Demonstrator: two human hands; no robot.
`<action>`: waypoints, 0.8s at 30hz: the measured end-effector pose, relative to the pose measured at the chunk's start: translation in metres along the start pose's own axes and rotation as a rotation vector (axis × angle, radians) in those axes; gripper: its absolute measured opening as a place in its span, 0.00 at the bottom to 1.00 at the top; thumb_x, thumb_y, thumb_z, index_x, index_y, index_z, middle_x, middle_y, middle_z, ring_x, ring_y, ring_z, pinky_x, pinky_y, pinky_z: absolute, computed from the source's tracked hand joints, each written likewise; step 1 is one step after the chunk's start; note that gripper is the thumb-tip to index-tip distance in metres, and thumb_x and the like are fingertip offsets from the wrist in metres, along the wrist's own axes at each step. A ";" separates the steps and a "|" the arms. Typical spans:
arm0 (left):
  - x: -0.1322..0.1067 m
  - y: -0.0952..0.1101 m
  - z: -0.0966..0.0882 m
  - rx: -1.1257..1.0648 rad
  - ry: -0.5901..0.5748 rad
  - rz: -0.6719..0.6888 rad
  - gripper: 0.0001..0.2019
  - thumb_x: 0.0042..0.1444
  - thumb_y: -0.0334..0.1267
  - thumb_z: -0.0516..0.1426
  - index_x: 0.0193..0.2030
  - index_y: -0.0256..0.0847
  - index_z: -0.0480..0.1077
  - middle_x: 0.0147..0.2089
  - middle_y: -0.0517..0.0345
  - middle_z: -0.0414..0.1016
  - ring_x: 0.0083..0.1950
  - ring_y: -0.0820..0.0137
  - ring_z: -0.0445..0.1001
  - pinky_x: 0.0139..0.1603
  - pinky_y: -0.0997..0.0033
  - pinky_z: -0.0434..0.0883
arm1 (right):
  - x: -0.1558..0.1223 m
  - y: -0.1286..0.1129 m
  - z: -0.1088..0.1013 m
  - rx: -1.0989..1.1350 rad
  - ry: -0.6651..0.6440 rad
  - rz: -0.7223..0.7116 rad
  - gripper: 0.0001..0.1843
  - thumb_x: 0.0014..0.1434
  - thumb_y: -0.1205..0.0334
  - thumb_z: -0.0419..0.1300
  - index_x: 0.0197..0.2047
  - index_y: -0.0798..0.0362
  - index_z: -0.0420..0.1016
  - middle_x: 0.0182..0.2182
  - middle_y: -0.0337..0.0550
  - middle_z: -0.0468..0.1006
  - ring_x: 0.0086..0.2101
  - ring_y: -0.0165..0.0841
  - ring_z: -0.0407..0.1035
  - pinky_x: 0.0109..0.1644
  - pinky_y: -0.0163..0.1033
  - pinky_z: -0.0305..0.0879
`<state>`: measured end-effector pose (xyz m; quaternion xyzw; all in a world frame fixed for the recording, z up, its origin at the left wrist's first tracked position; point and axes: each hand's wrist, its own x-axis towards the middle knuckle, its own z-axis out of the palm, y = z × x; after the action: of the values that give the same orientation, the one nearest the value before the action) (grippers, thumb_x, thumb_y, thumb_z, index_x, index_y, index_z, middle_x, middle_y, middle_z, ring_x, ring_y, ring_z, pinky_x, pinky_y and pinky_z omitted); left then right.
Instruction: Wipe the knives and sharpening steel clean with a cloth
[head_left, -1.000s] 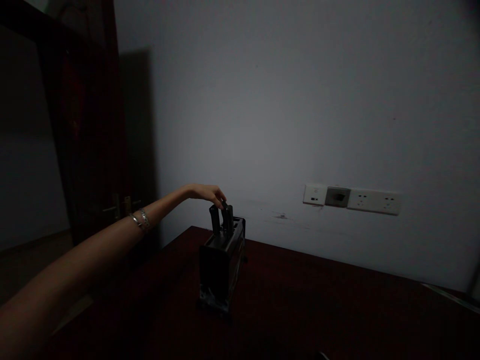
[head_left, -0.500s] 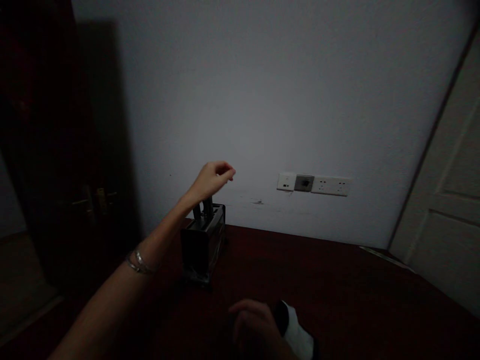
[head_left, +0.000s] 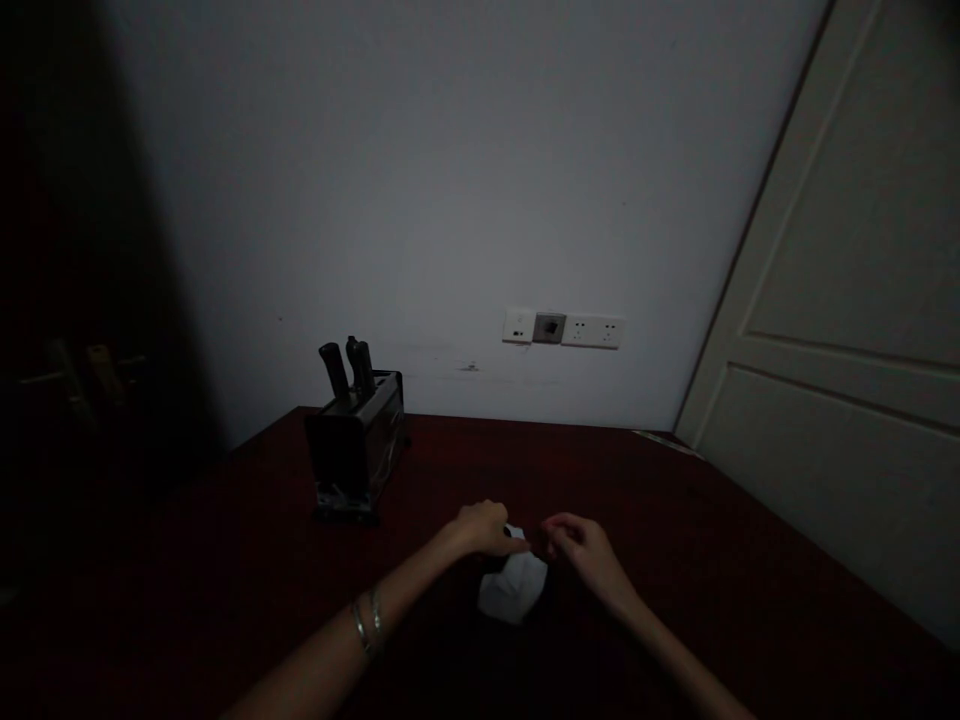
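A small white thing with a dark part [head_left: 513,590], perhaps a soft pack or folded cloth, lies on the dark red tabletop in front of me. My left hand [head_left: 486,528], with bracelets on its wrist, is closed at the upper left edge of this white thing, its thumb stretched over it. Just right of it is my right hand [head_left: 581,545], fingers curled into a pinch. Whether anything is between those fingertips is too dark to tell. To the left stands a knife block [head_left: 337,450] with several black-handled knives [head_left: 334,370] upright in it.
The dark red tabletop [head_left: 525,455] runs back to a pale wall with a row of sockets [head_left: 562,329]. A white panelled door [head_left: 840,330] is on the right. A dark door with a handle [head_left: 105,375] is at the far left.
My left hand has come down from above the knife block to the white thing. My right hand now shows beside it. The view has shifted, so the knife block appears further left.
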<state>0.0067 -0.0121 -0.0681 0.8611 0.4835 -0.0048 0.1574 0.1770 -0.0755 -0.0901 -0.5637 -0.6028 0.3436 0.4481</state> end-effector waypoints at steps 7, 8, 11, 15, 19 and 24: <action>-0.007 0.005 0.003 -0.096 -0.010 -0.020 0.13 0.37 0.45 0.59 0.28 0.39 0.71 0.37 0.39 0.74 0.42 0.50 0.72 0.37 0.57 0.66 | -0.020 0.008 -0.002 -0.483 -0.100 0.010 0.12 0.51 0.55 0.54 0.30 0.52 0.75 0.27 0.43 0.76 0.28 0.33 0.69 0.30 0.35 0.56; -0.007 0.003 0.003 -0.129 -0.018 -0.024 0.10 0.37 0.43 0.59 0.26 0.38 0.71 0.34 0.42 0.74 0.40 0.52 0.72 0.36 0.59 0.67 | -0.022 0.008 0.001 -0.520 -0.102 0.013 0.14 0.51 0.52 0.55 0.30 0.52 0.75 0.27 0.43 0.76 0.29 0.33 0.69 0.29 0.35 0.56; -0.005 -0.009 0.000 -0.283 -0.096 -0.011 0.08 0.40 0.41 0.57 0.22 0.37 0.68 0.23 0.52 0.71 0.29 0.63 0.72 0.29 0.67 0.67 | -0.026 0.007 0.008 -0.616 -0.076 0.014 0.16 0.51 0.47 0.56 0.34 0.51 0.73 0.30 0.44 0.76 0.30 0.35 0.69 0.29 0.35 0.55; -0.003 -0.037 -0.008 -0.558 -0.176 0.054 0.13 0.44 0.45 0.56 0.24 0.36 0.68 0.20 0.60 0.66 0.22 0.73 0.67 0.25 0.73 0.67 | -0.020 0.011 0.012 -0.694 -0.084 -0.014 0.18 0.48 0.49 0.59 0.39 0.51 0.71 0.37 0.45 0.75 0.37 0.38 0.69 0.34 0.36 0.56; -0.010 -0.064 -0.017 -0.785 -0.123 0.093 0.16 0.42 0.50 0.58 0.27 0.35 0.70 0.23 0.61 0.67 0.24 0.76 0.66 0.28 0.74 0.66 | -0.007 0.015 0.012 -0.617 -0.113 -0.087 0.09 0.47 0.59 0.60 0.33 0.53 0.72 0.35 0.44 0.73 0.38 0.36 0.67 0.38 0.37 0.57; -0.023 -0.086 -0.021 -1.071 -0.017 0.094 0.16 0.38 0.47 0.63 0.27 0.34 0.73 0.23 0.62 0.67 0.25 0.77 0.63 0.29 0.76 0.62 | 0.014 0.017 0.023 -0.474 -0.124 -0.103 0.13 0.47 0.61 0.61 0.37 0.57 0.70 0.31 0.44 0.73 0.32 0.31 0.67 0.33 0.33 0.59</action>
<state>-0.0800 0.0161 -0.0679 0.6809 0.3779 0.2426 0.5785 0.1628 -0.0578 -0.1115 -0.5995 -0.7208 0.2033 0.2825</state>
